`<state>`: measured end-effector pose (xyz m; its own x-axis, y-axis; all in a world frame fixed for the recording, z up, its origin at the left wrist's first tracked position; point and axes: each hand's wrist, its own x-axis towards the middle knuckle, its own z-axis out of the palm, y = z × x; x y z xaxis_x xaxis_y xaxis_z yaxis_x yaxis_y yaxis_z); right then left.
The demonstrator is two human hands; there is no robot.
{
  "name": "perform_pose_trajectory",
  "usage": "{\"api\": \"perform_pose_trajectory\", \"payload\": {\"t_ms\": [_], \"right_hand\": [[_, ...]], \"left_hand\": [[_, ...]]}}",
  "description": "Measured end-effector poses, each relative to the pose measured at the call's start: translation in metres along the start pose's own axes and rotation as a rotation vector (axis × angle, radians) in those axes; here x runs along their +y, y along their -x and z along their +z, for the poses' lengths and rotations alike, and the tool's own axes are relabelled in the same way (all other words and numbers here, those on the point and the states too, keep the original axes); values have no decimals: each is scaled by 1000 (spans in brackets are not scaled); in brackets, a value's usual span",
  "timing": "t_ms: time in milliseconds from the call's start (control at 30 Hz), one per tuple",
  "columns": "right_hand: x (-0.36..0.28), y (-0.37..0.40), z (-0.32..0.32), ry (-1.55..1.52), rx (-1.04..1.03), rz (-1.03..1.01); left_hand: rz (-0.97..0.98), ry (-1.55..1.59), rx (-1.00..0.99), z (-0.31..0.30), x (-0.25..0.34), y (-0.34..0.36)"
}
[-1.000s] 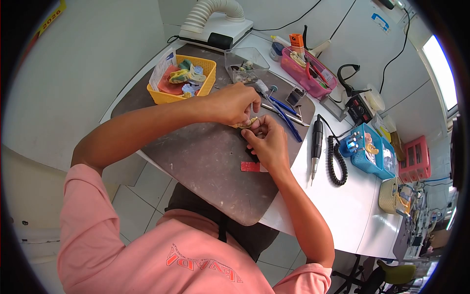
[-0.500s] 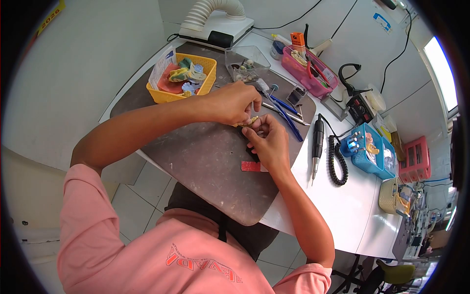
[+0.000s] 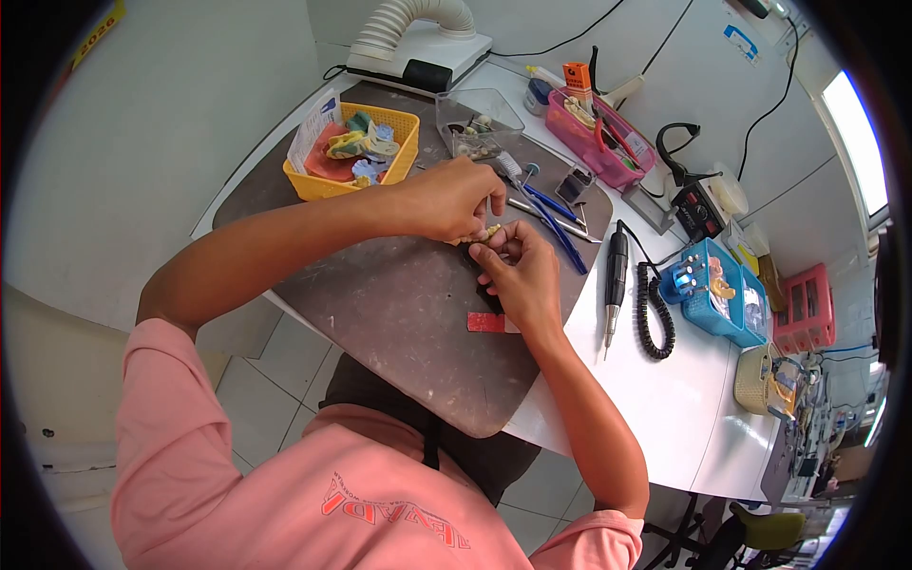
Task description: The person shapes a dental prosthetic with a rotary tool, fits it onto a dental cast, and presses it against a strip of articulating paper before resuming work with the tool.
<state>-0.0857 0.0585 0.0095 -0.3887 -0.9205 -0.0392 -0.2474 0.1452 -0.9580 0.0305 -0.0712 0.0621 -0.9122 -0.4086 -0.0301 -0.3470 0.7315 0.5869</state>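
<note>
My left hand (image 3: 454, 201) bends down over the brown work board, its fingers closed on a small yellowish piece (image 3: 491, 233) that looks like a dental model. From the other side, my right hand (image 3: 521, 274) pinches the same piece between thumb and fingers. Most of it is hidden by the fingers. Partly beneath my right hand lies a dark strip-like thing (image 3: 486, 296), and a red rectangle (image 3: 485, 323) lies close to my right wrist. Just beyond the hands are blue-handled tools (image 3: 562, 235) and a brush (image 3: 510, 167).
A yellow basket (image 3: 404, 157) with dental models stands at the board's far left, beside a clear box (image 3: 480, 119). To the right lie a black rotary handpiece (image 3: 617, 285) with its coiled cord (image 3: 649, 323). Pink (image 3: 613, 161) and blue baskets (image 3: 708, 318) stand farther off.
</note>
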Motion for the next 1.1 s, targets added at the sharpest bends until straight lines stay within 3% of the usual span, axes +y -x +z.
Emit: {"api": "perform_pose_trajectory", "payload": {"t_ms": [833, 1100], "right_hand": [[6, -3, 0, -127, -50, 19], [4, -3, 0, -80, -63, 3]], "left_hand": [[61, 3, 68, 4, -4, 2], [0, -9, 14, 1, -1, 1]]}}
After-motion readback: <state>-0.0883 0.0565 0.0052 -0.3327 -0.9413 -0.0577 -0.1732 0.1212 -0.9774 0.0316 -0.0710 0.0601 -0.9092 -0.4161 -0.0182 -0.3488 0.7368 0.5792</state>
